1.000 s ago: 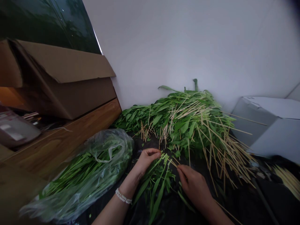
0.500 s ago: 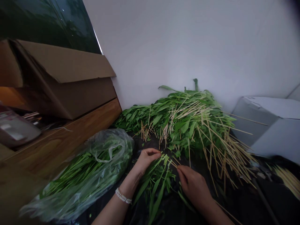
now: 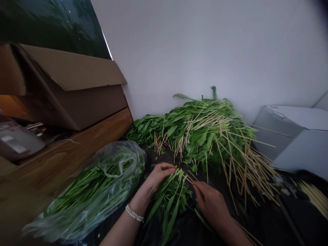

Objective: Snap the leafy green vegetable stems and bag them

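Note:
My left hand (image 3: 162,174), with a beaded bracelet on its wrist, pinches the far end of a row of leafy green stems (image 3: 176,191). The leaves hang down toward me between my hands. Thin wooden skewers (image 3: 189,178) run through the cut stem ends, and my right hand (image 3: 210,198) grips their near ends with the fingers closed. Beyond my hands lies a big heap of skewered greens (image 3: 205,136), its skewers sticking out to the right and front. On the left, a clear plastic bag (image 3: 112,191) holds more loose green stems.
An open cardboard box (image 3: 94,106) rests on a wooden surface (image 3: 84,141) at the left. To the right, a white box (image 3: 294,136) sits by the white wall (image 3: 217,51). Loose skewers (image 3: 315,198) lie at the far right on something dark.
My right hand has shifted very slightly to the left. Otherwise both hands hold nearly the same position.

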### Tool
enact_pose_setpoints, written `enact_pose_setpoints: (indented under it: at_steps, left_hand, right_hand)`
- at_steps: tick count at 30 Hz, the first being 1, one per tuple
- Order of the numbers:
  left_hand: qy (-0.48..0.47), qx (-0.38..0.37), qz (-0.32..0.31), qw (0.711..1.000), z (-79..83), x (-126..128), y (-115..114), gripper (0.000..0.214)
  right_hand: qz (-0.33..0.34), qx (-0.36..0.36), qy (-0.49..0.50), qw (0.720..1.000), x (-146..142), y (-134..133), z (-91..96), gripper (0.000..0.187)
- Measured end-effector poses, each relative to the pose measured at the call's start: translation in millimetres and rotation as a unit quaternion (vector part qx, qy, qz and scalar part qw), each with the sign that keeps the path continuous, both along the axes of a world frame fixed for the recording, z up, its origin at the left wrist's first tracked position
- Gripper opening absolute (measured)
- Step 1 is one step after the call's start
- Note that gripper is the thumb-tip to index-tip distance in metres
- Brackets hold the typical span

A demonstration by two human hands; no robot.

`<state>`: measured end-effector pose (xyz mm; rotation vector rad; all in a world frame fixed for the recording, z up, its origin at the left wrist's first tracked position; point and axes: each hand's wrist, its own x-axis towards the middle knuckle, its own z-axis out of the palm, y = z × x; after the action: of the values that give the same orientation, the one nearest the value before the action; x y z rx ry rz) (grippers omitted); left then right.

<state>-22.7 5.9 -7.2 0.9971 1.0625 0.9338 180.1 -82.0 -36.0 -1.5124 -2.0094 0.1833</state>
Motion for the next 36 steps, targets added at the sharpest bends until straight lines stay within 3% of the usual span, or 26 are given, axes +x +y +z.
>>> enact_pose_setpoints:
  at_steps: [12, 18, 24, 36]
  left_hand:
    - [0.067, -0.013, -0.026, 0.997, 10.6, -2, -3, 0.029]
    - [0.028, -0.007, -0.04, 0.999, 7.3, -1, -4, 0.038]
    - [0.024, -0.002, -0.119, 0.993, 2.5, 0, -6, 0.039]
    - [0.051, 0.005, -0.138, 0.989, -1.3, 0, -6, 0.032]
  right_hand:
    - [0.013, 0.017, 0.0, 1.0, -3, -3, -3.2, 0.031]
    - [0.022, 0.032, 0.024, 0.999, 0, 1, -8.3, 0.029]
    - [0.037, 0.038, 0.033, 0.998, 0, 2, -10.8, 0.027]
    - [0.024, 0.017, 0.036, 0.999, -9, -4, -9.3, 0.028]
